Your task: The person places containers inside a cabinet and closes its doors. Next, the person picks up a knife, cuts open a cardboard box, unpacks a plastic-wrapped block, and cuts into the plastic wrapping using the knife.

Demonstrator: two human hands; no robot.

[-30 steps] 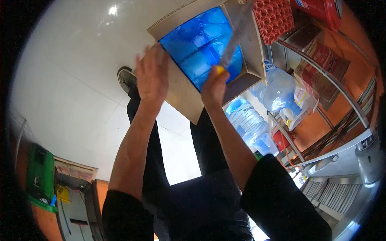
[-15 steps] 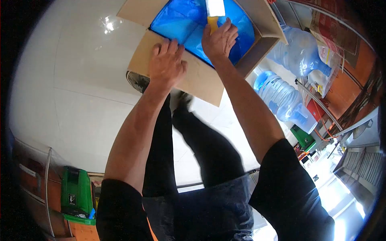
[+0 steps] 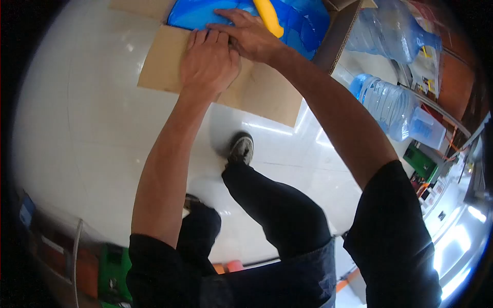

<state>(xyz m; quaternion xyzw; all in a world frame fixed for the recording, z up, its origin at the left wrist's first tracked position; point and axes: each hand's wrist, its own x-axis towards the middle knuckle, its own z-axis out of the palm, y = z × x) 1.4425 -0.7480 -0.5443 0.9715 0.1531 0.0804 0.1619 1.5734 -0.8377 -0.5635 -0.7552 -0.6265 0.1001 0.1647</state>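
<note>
An open cardboard box holds a blue plastic-wrapped load (image 3: 197, 14), and its near flap (image 3: 160, 61) is folded out toward me. My left hand (image 3: 208, 64) rests palm down on that flap, fingertips at the box's edge. Just beside it, partly over its fingertips, my right hand (image 3: 251, 40) stretches its fingers across the edge of the blue plastic. A yellow handle (image 3: 268, 18) lies on the plastic just beyond my right hand, outside its fingers. The rest of that tool is cut off by the top of the view.
Large clear water bottles (image 3: 387, 105) stand at the right by a metal rack (image 3: 436, 105). My shoe (image 3: 241, 146) is on the pale tiled floor (image 3: 102, 128) below the flap. Green bins (image 3: 114, 272) are at the lower left and right.
My right hand has let go of the yellow-handled tool and moved left beside my left hand. The box has shifted up in view, and my legs have moved.
</note>
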